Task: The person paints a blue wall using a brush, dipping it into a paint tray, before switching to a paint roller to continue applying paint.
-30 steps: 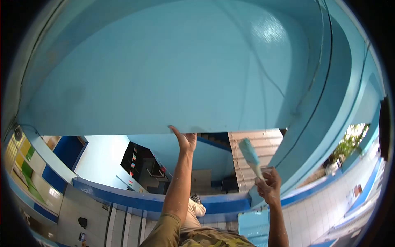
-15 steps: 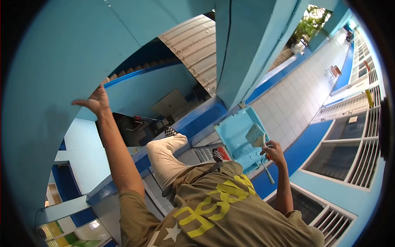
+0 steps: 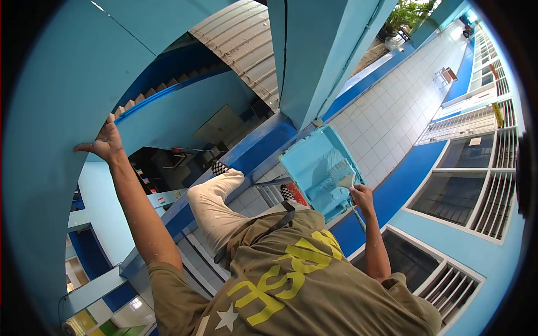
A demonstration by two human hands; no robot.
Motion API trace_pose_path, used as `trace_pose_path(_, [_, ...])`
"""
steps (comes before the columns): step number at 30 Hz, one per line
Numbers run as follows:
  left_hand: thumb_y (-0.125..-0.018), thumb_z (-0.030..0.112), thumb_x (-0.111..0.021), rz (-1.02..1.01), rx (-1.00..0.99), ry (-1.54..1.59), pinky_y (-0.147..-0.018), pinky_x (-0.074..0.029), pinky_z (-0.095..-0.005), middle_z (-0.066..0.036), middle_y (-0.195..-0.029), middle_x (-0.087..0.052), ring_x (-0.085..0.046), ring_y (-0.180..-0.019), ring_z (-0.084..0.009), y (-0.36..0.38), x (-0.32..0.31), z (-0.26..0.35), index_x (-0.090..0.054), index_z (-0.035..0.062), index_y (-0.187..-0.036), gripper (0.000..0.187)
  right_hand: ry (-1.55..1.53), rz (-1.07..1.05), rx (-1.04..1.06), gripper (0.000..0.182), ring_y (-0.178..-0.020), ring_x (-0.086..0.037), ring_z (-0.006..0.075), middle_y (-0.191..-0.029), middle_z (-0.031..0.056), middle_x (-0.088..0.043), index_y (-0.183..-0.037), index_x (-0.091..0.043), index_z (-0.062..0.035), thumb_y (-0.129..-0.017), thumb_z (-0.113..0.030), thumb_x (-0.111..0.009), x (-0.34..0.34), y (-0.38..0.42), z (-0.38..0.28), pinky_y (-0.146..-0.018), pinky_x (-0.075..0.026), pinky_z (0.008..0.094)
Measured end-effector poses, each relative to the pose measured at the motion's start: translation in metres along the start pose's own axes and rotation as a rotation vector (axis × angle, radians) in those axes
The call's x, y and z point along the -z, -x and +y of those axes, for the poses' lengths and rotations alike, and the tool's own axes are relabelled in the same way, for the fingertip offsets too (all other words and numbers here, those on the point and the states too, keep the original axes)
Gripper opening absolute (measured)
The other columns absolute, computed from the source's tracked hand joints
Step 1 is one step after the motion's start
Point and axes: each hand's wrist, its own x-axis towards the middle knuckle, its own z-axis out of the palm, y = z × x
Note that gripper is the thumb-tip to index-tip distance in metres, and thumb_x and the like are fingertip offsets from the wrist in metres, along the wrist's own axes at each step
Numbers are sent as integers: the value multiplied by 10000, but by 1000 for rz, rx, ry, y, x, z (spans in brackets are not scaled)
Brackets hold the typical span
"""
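My right hand [image 3: 363, 199] is closed around the handle of a wide paintbrush [image 3: 343, 175], whose bristles are over or in a light-blue paint tray [image 3: 296, 161]; contact with the paint is hard to judge. A paint roller [image 3: 338, 197] rests at the tray's near end, its handle beside my right hand. My left hand [image 3: 106, 144] leans on the edge of a light-blue wall [image 3: 61, 95], thumb stretched across its face and fingers spread along the edge.
A ladder [image 3: 270, 196] stands below the tray, near my checkered shoes. A light-blue pillar [image 3: 308, 56] rises ahead. Louvered windows [image 3: 462, 185] line the right side of a tiled corridor [image 3: 386, 101], with a chair [image 3: 448, 74] farther along. Stairs [image 3: 162, 87] show beyond the wall.
The brush has turned and shifted lower over the tray, toward the roller. My left hand stays at the wall edge while the whole view shifts slightly.
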Motion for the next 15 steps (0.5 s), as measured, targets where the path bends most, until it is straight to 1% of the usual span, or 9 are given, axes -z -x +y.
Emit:
trace_pose_path(2, [-703, 870, -480, 53, -10, -18, -1105, -399, -542, -179, -1374, -549, -512, -1278, -364, 2, -2, 0, -451, 90, -1452, 1082, 30, -29, 33, 177, -527, -546, 99, -687, 26, -621, -914, -708, 25, -882, -147, -686, 1, -1, -2, -468, -444, 274])
trace_pose_path(5, [-689, 878, -482, 22, 10, -11, -1113, -386, -557, -186, -1363, -546, -502, -1282, -375, 3, -5, 0, -440, 89, -1459, 1103, 30, -30, 58, 198, -531, -568, 102, -698, 53, -658, -970, -715, 42, -871, -128, -692, -2, -1, -3, -462, -452, 262])
trace_pose_path(6, [-713, 860, -478, -12, -9, -41, -1146, -341, -573, -189, -1427, -497, -445, -1344, -390, 3, -3, -1, -388, 96, -1491, 1094, 32, -34, 65, 216, -534, -583, 106, -713, 72, -678, -1006, -709, 48, -864, -114, -695, -3, -2, -4, -460, -460, 259])
trace_pose_path(7, [-736, 842, -474, -47, -27, -72, -1180, -295, -589, -193, -1491, -448, -389, -1405, -406, 3, -2, -1, -336, 103, -1523, 1088, 30, -33, 64, 216, -534, -583, 106, -713, 72, -678, -1006, -709, 48, -864, -114, -695, -6, -5, -5, -460, -460, 259])
trace_pose_path(9, [-742, 842, -464, -60, -21, -50, -1181, -294, -586, -192, -1497, -443, -386, -1409, -406, 0, 0, -1, -326, 106, -1528, 1086, 123, 32, 76, 289, -527, -606, 117, -728, 106, -698, -1091, -677, 64, -844, -86, -702, -13, -17, -13, -445, -473, 259])
trace_pose_path(10, [-748, 842, -455, -73, -20, -31, -1183, -292, -583, -192, -1504, -438, -383, -1413, -406, 0, 0, 0, -315, 109, -1533, 1083, 122, 29, 74, 289, -527, -606, 117, -728, 106, -698, -1091, -677, 64, -844, -86, -702, -15, -25, -17, -445, -473, 259])
trace_pose_path(12, [-752, 838, -457, -59, -26, -53, -1180, -303, -574, -186, -1506, -437, -401, -1403, -402, 1, 0, 1, -317, 112, -1533, 1075, 188, 41, 12, 358, -511, -614, 128, -721, 122, -700, -1147, -641, 77, -827, -69, -706, -20, -45, -21, -430, -477, 266])
trace_pose_path(14, [-755, 833, -460, -49, -34, -76, -1177, -314, -565, -181, -1508, -437, -418, -1392, -399, 0, -6, 2, -320, 116, -1533, 1067, 186, 18, 19, 358, -489, -600, 127, -704, 114, -692, -1138, -638, 84, -821, -68, -706, -21, -61, -24, -415, -464, 264])
trace_pose_path(15, [-739, 840, -467, 5, -43, -60, -1156, -341, -566, -188, -1447, -491, -468, -1338, -395, 2, -9, -1, -381, 102, -1495, 1061, 210, 0, 18, 354, -486, -597, 127, -699, 112, -689, -1131, -640, 84, -818, -66, -707, -22, -68, -24, -411, -460, 266])
